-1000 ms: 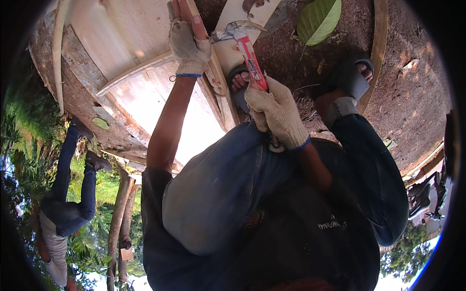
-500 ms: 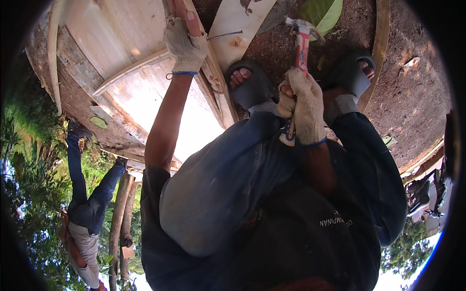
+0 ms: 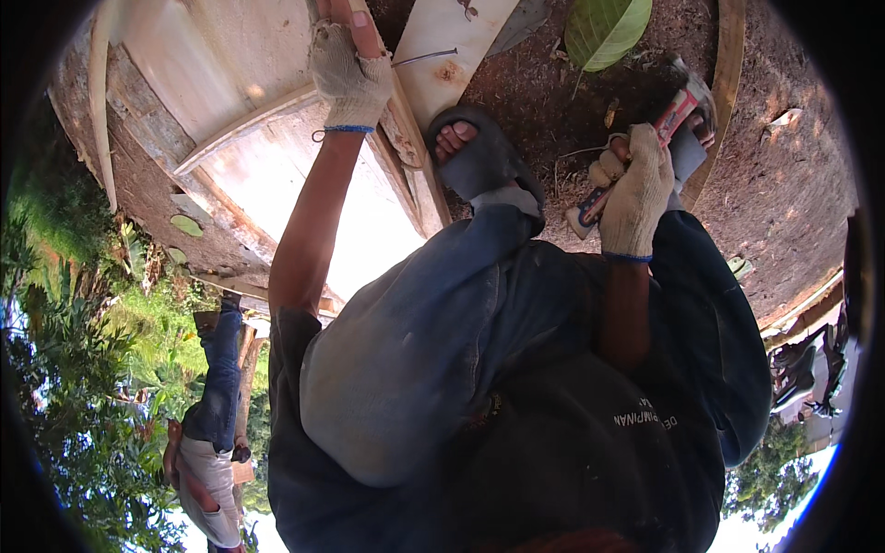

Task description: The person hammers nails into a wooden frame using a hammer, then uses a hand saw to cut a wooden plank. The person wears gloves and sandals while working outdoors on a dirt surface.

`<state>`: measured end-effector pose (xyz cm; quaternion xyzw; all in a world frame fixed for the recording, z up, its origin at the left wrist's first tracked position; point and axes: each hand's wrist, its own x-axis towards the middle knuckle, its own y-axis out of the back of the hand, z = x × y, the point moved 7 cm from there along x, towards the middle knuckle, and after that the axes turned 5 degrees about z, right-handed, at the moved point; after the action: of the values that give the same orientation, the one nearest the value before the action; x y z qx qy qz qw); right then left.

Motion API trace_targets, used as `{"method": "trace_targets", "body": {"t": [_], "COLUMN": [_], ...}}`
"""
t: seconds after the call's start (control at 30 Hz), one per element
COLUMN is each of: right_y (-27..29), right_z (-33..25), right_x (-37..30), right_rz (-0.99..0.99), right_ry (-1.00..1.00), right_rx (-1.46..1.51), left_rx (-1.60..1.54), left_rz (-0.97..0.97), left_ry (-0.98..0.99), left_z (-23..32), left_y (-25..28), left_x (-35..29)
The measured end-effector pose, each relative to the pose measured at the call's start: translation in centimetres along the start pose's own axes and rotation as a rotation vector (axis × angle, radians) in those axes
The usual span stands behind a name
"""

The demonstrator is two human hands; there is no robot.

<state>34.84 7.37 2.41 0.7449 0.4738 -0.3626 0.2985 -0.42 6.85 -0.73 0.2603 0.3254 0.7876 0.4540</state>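
Far left: a co-worker (image 3: 207, 438) in jeans, well apart from you. Your gloved left hand (image 3: 352, 83) is at the right edge of a pale wooden panel (image 3: 207, 55); thumb extended, other fingertips out of view, grip can't be told. A nail (image 3: 426, 57) juts beside it, across a plank (image 3: 461, 28). Your gloved right hand (image 3: 638, 189) has fingers curled round the hammer (image 3: 678, 115), tilted, its head overlapping your sandal (image 3: 687, 155) near a curved wooden strip (image 3: 730, 51).
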Motion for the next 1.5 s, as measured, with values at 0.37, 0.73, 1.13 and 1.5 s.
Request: {"method": "trace_targets", "body": {"t": [0.37,0.73,1.13,1.5], "right_y": [-2.6,-4.2,-4.7,-7.3], "right_z": [1.6,1.4,3.4,6.6], "right_x": [-2.2,-3.9,-5.4,-7.2], "right_rz": [-0.117,-0.204,-0.262,-0.507], "right_ry": [-0.110,-0.157,-0.311,-0.365], "right_rx": [-0.067,-0.238,-0.317,-0.320], "left_rx": [0.057,0.039,0.061,0.065], "left_rz": [-0.001,0.018,-0.007,0.001], "left_ry": [-0.006,-0.033,-0.045,-0.032], "left_z": [-0.3,-0.3,0.0,-1.1], "left_y": [0.2,-0.3,-0.3,-0.7], "left_x": [-0.4,0.2,0.5,-1.1]}}
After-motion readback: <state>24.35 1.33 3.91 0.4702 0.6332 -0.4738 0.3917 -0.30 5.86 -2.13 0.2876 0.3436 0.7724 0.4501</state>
